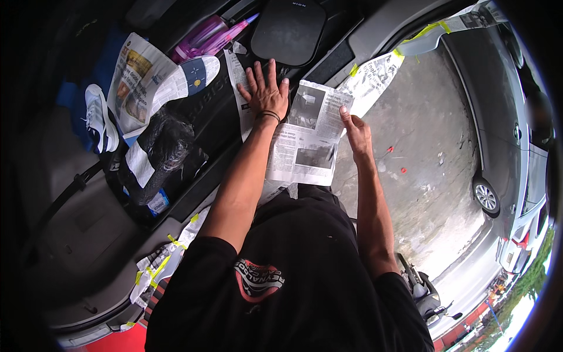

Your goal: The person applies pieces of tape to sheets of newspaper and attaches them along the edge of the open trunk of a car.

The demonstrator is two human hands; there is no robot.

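Note:
My right hand (358,132) pinches the upper right edge of a newspaper sheet (303,141) between thumb and fingers. The sheet hangs in front of my torso, at the rear edge of a vehicle's cargo area. My left hand (268,94) lies palm down with its fingers spread, on a narrow newspaper strip (237,83) and the black cargo surface; what is under the palm is hidden. Just beyond its fingertips rests a black paddle-shaped object (288,31). Newspaper fixed with yellow-green tape (369,79) covers part of the vehicle's frame at the right.
Shoes (100,119) stuffed or wrapped with newspaper (136,88), a black plastic-wrapped bundle (162,149) and a pink-purple bottle (202,37) lie at left in the cargo area. More taped newspaper (162,264) lines the lower left edge. A grey car (497,110) stands on the concrete floor (422,132); a motorcycle (424,292) is behind.

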